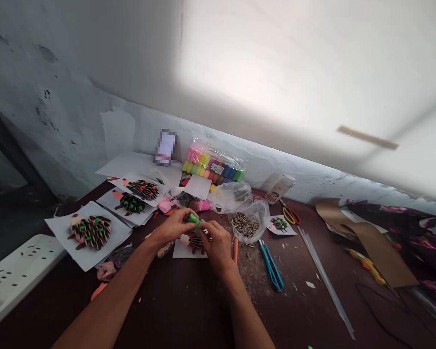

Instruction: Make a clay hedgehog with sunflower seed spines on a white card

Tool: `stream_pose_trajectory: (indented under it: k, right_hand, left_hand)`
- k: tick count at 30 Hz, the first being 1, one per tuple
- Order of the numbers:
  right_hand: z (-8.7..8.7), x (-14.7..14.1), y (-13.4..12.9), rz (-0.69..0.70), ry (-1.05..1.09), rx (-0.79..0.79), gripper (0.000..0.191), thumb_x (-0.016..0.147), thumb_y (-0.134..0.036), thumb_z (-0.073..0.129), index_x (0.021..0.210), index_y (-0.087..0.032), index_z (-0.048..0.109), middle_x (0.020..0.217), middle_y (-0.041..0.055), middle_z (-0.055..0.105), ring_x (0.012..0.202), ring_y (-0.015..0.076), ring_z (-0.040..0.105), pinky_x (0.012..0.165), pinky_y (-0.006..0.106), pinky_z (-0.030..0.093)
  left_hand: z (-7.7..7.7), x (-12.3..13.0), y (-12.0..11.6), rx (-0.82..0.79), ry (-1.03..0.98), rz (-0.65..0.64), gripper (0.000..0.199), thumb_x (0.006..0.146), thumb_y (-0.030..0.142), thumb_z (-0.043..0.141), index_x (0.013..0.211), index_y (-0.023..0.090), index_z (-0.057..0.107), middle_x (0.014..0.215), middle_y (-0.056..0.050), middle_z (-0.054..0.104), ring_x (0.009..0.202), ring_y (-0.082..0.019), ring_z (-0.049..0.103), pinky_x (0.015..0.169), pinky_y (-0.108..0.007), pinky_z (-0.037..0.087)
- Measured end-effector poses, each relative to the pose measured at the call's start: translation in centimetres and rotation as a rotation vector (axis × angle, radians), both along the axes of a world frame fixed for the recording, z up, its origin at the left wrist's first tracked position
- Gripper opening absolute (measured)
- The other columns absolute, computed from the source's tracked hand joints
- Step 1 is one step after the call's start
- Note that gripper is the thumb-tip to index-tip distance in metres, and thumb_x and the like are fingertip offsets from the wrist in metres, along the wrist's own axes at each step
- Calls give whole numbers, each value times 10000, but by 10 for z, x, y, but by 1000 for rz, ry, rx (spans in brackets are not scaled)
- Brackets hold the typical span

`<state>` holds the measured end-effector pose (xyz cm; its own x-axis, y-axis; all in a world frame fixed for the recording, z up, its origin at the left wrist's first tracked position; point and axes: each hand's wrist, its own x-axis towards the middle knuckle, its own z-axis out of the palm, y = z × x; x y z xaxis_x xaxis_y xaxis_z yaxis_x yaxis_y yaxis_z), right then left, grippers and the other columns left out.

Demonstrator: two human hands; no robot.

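A small bright green packet of modelling clay (193, 220) is pinched in the fingers of my left hand (177, 226). My right hand (216, 242) meets it from the other side, its fingers closed at the clear wrapper end. Just below both hands lies a white card with a hedgehog figure (192, 242) stuck with dark striped sunflower seeds, partly covered by my right hand. To the right, a clear plastic bag (260, 224) lies open with sunflower seeds (244, 224) in it.
Finished-looking seed hedgehogs (90, 230) lie on paper at the left, near a white power strip (18, 274). A pack of coloured clay (214, 167) leans on the wall. Blue-handled pliers (271, 266), scissors (290, 214) and clear glue sticks (327, 281) lie rightward.
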<state>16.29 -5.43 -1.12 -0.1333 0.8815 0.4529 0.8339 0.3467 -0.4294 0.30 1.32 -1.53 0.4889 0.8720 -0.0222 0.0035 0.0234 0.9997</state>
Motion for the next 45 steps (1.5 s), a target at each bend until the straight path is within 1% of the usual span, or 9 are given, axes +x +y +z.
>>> stream_pose_trajectory:
  k: [6, 11, 17, 21, 23, 27, 31, 37, 45]
  right_hand:
    - [2, -3, -2, -14, -75, 2, 104, 896, -204, 582, 857, -210, 679, 793, 12, 638, 652, 121, 568, 597, 219, 360]
    - [4, -6, -4, -37, -6, -18, 115, 865, -170, 568, 806, -204, 660, 778, 13, 616, 628, 117, 553, 584, 226, 360]
    - [12, -8, -4, -23, 395, 103, 129, 863, -175, 516, 832, -207, 637, 954, 62, 654, 873, 167, 612, 709, 248, 459]
    - [16, -3, -2, -84, 648, 23, 178, 881, -230, 494, 984, -195, 635, 979, 62, 666, 874, 171, 611, 755, 275, 486]
    - [15, -2, 0, -84, 683, -3, 189, 859, -212, 471, 956, -198, 633, 972, 52, 665, 886, 170, 607, 795, 288, 484]
    - [14, -2, 2, -51, 657, 21, 148, 805, -177, 451, 758, -200, 590, 901, 38, 634, 859, 161, 587, 793, 275, 466]
    - [15, -3, 2, -81, 638, -46, 143, 837, -263, 516, 807, -194, 638, 778, 10, 588, 686, 133, 522, 649, 236, 443]
    - [10, -5, 3, -13, 717, -208, 205, 870, -349, 547, 806, -181, 643, 688, 0, 607, 600, 123, 524, 551, 218, 420]
    - [7, -8, 2, -18, 671, -190, 118, 805, -285, 627, 794, -183, 685, 677, -3, 643, 567, 118, 542, 531, 216, 420]
  left_hand:
    - [3, 2, -1, -11, 15, -18, 226, 651, 307, 679, 794, 161, 581, 737, 5, 621, 691, -151, 606, 606, -251, 528]
    - [12, 2, -5, -14, 0, -7, 193, 637, 260, 660, 782, 159, 584, 692, 21, 593, 651, -136, 588, 582, -242, 524]
    - [17, -6, -2, -177, -107, 89, 310, 602, 277, 707, 852, 152, 572, 741, 16, 629, 599, -138, 640, 605, -285, 552]
    - [23, -10, -2, -179, -118, 180, 341, 611, 244, 628, 939, 157, 595, 834, -24, 680, 553, -120, 617, 504, -238, 492]
    - [26, -11, -2, -175, -136, 199, 327, 612, 240, 582, 926, 157, 619, 822, -22, 677, 569, -118, 598, 482, -223, 467]
    - [26, -11, -3, -202, -140, 156, 248, 709, 364, 556, 792, 146, 641, 637, -19, 642, 529, -128, 550, 452, -220, 414]
    - [25, -9, -4, -136, -16, 104, 413, 759, 540, 585, 722, 136, 660, 429, 12, 534, 401, -94, 414, 426, -214, 304]
    - [30, -5, -10, -26, 44, 12, 318, 703, 473, 665, 771, 170, 734, 694, -28, 696, 539, -108, 489, 502, -216, 361]
    - [27, -4, -11, 25, 75, -77, 379, 742, 530, 647, 663, 166, 718, 664, -28, 662, 632, -147, 562, 589, -221, 433]
